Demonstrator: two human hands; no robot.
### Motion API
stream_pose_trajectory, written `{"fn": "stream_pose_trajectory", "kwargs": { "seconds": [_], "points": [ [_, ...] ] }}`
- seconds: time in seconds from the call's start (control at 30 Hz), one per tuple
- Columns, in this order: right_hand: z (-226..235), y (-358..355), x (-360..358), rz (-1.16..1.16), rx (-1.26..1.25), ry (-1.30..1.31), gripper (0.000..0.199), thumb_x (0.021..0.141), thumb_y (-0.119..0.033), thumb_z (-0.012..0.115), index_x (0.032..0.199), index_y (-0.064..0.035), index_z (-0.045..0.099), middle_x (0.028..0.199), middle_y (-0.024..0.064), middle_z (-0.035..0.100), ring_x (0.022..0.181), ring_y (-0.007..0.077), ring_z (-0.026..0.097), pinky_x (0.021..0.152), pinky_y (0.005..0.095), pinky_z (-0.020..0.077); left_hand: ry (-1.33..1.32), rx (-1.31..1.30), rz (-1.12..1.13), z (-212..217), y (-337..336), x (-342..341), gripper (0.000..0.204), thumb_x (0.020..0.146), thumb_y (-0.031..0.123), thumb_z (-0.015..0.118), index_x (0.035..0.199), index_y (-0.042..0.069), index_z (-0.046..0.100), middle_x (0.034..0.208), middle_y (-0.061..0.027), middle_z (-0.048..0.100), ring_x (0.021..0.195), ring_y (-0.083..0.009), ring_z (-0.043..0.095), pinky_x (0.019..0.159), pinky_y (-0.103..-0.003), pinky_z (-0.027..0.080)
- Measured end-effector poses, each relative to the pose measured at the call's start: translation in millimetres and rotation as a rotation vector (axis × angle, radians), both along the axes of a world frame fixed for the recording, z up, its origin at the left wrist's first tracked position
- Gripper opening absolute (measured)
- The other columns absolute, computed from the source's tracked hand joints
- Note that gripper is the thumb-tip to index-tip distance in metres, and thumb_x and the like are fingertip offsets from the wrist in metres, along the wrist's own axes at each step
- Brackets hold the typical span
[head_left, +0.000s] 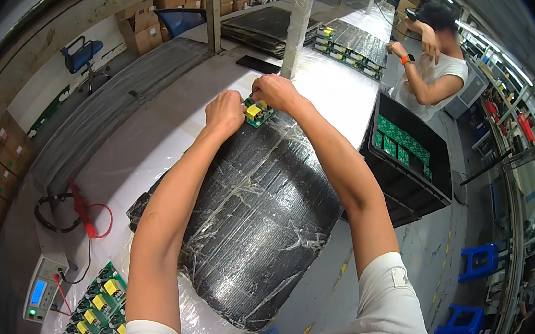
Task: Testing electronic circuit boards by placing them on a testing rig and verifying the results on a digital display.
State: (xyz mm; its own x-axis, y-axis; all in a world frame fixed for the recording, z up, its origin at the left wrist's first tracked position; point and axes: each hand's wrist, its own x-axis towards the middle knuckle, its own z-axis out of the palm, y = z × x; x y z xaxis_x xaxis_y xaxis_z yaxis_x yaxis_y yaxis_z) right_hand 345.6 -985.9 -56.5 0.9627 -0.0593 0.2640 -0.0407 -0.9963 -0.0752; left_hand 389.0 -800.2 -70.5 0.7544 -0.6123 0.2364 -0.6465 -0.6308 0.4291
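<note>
Both my arms reach forward over a black, plastic-wrapped board (259, 213) lying on the white bench. At its far end is a small green circuit board (256, 121) with yellow block-shaped parts. My left hand (225, 111) is closed at the board's left edge, and my right hand (276, 92) is closed at its far right side. The fingertips of both hands grip the circuit board between them. Parts of it are hidden behind my fingers.
Rows of similar circuit boards (95, 325) lie at the near left beside a bench meter (42, 288) with red and black leads. A black crate (403, 153) of green boards stands right. Another person (436, 64) works beyond it. A white post (301, 20) rises ahead.
</note>
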Motion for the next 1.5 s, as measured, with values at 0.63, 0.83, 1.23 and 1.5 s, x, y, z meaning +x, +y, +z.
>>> {"fn": "stream_pose_trajectory", "kwargs": {
  "seconds": [0.63, 0.83, 1.23, 1.5],
  "points": [
    [85, 220, -294, 0.354, 0.640, -0.267, 0.018, 0.088, 0.001, 0.076, 0.106, -0.0004, 0.076, 0.093, 0.0056, 0.072, 0.072, 0.0155, 0.056, 0.067, 0.0273, 0.0453, 0.251, 0.161, 0.028, 99, 356, -225, 0.013, 0.092, 0.016, 0.073, 0.100, 0.006, 0.076, 0.103, -0.0057, 0.074, 0.086, -0.0297, 0.070, 0.078, -0.041, 0.054],
    [20, 350, -390, 0.526, 0.700, -0.084, 0.025, 0.081, 0.002, 0.084, 0.104, -0.0041, 0.079, 0.098, 0.0043, 0.073, 0.064, 0.0149, 0.059, 0.059, 0.0275, 0.0481, 0.287, 0.316, 0.004, 84, 477, -371, 0.010, 0.090, 0.017, 0.076, 0.095, 0.009, 0.074, 0.097, -0.0040, 0.069, 0.078, -0.0290, 0.067, 0.070, -0.041, 0.052],
    [-26, 509, -428, 0.657, 0.418, 0.089, 0.032, 0.089, -0.026, 0.082, 0.118, -0.0139, 0.075, 0.102, -0.0025, 0.065, 0.063, 0.0206, 0.064, 0.056, 0.0349, 0.0501, 0.264, 0.375, 0.271, 39, 564, -473, 0.020, 0.087, 0.016, 0.076, 0.106, 0.013, 0.071, 0.101, -0.0029, 0.063, 0.081, -0.0299, 0.068, 0.067, -0.040, 0.053],
    [-64, 536, -421, 0.758, 0.280, 0.019, 0.014, 0.087, -0.013, 0.064, 0.100, -0.0118, 0.064, 0.095, 0.0086, 0.061, 0.069, 0.0257, 0.064, 0.055, 0.0377, 0.0498, 0.289, 0.291, 0.230, 29, 578, -465, 0.017, 0.087, 0.013, 0.074, 0.103, 0.010, 0.069, 0.097, -0.0083, 0.062, 0.082, -0.0341, 0.066, 0.070, -0.045, 0.051]
  ]
}}
